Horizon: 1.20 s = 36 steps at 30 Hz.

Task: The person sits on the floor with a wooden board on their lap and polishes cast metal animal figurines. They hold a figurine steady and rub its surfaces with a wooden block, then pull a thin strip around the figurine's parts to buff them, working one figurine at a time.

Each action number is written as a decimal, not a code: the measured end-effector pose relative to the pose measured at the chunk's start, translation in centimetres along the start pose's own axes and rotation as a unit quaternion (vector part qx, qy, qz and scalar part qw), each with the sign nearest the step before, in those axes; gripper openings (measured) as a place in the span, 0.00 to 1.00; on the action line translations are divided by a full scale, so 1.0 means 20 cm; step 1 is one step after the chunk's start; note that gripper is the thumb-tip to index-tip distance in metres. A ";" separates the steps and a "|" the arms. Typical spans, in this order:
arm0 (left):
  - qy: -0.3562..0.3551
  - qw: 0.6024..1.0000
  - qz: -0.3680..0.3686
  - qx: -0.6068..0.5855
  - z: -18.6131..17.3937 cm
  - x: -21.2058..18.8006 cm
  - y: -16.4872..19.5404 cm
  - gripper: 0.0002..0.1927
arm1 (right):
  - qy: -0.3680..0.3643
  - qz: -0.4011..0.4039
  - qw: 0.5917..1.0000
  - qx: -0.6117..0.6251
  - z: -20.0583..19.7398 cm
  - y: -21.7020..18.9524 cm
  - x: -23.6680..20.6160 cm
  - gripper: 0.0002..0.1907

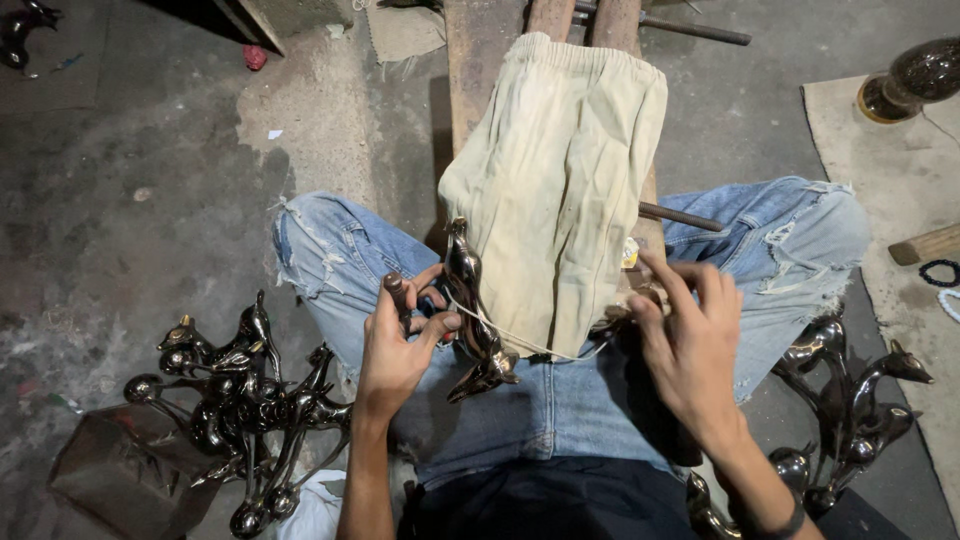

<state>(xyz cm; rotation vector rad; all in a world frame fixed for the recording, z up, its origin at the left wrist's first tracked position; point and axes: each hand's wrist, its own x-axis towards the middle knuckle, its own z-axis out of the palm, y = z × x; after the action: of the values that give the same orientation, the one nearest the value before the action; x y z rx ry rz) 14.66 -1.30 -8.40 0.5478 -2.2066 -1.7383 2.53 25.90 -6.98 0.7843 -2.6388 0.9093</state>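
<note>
1. Two bare hands work over the lap of a person in torn blue jeans [540, 400], seen from above by a head-worn camera; the person sits low on a stained concrete floor [130, 200].

2. Left hand [400, 345]: its fingers are curled around a dark, glossy metal animal figurine [470, 310], with the thumb pressed against the figurine's side. This grip holds the piece steady against the edge of a cloth pad.

3. That cream cloth pad [555, 180] wraps a wooden plank [480, 60] that runs away from the person between the knees. It seems to serve as a soft rest, so that the polished metal does not scrape on bare wood.

4. Right hand [690, 350]: its fingers are half spread and bent, with the fingertips at the pad's lower right edge. Whether they pinch anything cannot be told. A thin pale cord [520, 342] runs from the figurine toward this hand, under the pad's lower edge.

5. Heaped on the floor to the left is a tangle of similar shiny figurines [240, 400]. More of them [850, 400] stand to the right, within easy reach of each arm.

6. Far right, a tan mat [900, 190] carries a round dark metal object [915, 80] and a bead bracelet [940, 272].
</note>
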 end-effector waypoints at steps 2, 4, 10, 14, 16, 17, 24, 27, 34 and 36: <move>0.002 1.000 -0.006 0.002 0.00 -0.01 0.01 0.23 | 0.026 -0.077 0.995 -0.049 0.00 -0.03 0.07 0.19; 0.000 1.000 -0.017 -0.007 0.00 -0.01 0.01 0.26 | 0.056 -0.139 0.989 -0.007 0.01 -0.05 0.11 0.15; -0.017 0.999 0.038 -0.022 0.00 -0.02 0.01 0.17 | -0.079 0.238 0.896 0.365 -0.05 0.07 0.05 0.16; -0.024 0.997 -0.027 -0.065 0.00 -0.01 -0.02 0.14 | -0.055 0.267 0.896 0.351 -0.13 0.20 -0.01 0.26; -0.028 0.996 -0.012 -0.088 0.00 -0.01 -0.04 0.13 | -0.047 0.245 0.928 0.276 -0.16 0.24 -0.03 0.32; -0.028 0.995 0.000 -0.092 0.00 0.00 -0.04 0.14 | -0.029 0.229 0.932 0.278 -0.17 0.25 -0.04 0.31; -0.021 0.996 0.010 -0.088 0.00 -0.01 -0.06 0.16 | 0.068 0.120 0.967 0.216 -0.18 0.22 -0.15 0.15; -0.031 0.994 0.014 -0.102 -0.01 -0.03 -0.05 0.16 | -0.006 0.022 0.989 0.146 -0.13 0.11 -0.19 0.15; -0.068 0.997 0.010 0.027 -0.04 -0.07 0.03 0.35 | -0.245 -0.073 0.956 0.147 0.02 -0.18 -0.15 0.34; -0.070 0.997 0.040 0.022 -0.04 -0.07 0.04 0.36 | -0.331 -0.036 0.932 0.143 0.01 -0.22 -0.14 0.37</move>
<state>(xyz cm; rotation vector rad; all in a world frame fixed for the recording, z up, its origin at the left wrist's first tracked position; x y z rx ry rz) 16.08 -1.15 -7.48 0.3525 -2.3327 -1.7381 7.32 24.09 -6.09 1.4742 -3.0276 1.1924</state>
